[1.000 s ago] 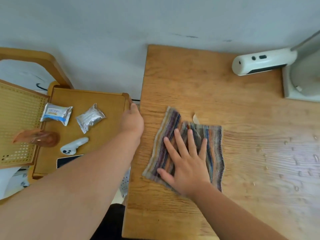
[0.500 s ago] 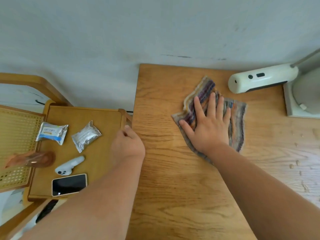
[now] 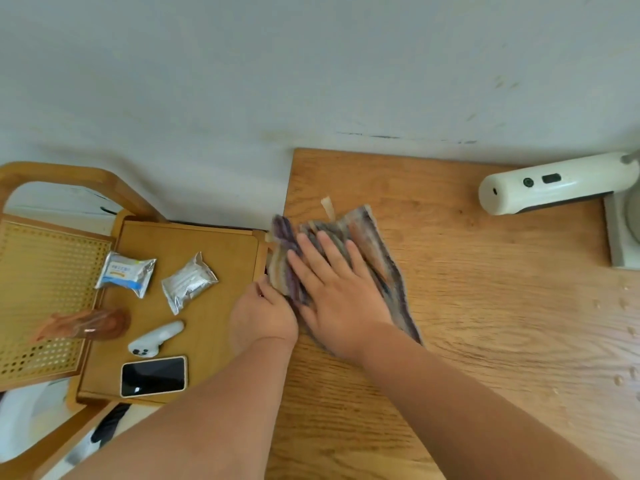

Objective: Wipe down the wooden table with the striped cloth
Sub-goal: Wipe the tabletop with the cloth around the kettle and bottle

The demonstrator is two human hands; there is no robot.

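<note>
A: Where the table point(image 3: 485, 323) fills the right of frame, what lies on it?
B: Cloth point(image 3: 381, 258), bunched at the table's left edge, mid-frame.
A: Hands?
B: Right hand point(image 3: 341, 299) flat on cloth, fingers spread. Left hand point(image 3: 263, 315) just beside it at the edge, fingers curled; whether pinching cloth, cannot tell.
A: Left of frame?
B: Phone point(image 3: 153, 375) and two packets on a tray point(image 3: 214, 244).
</note>
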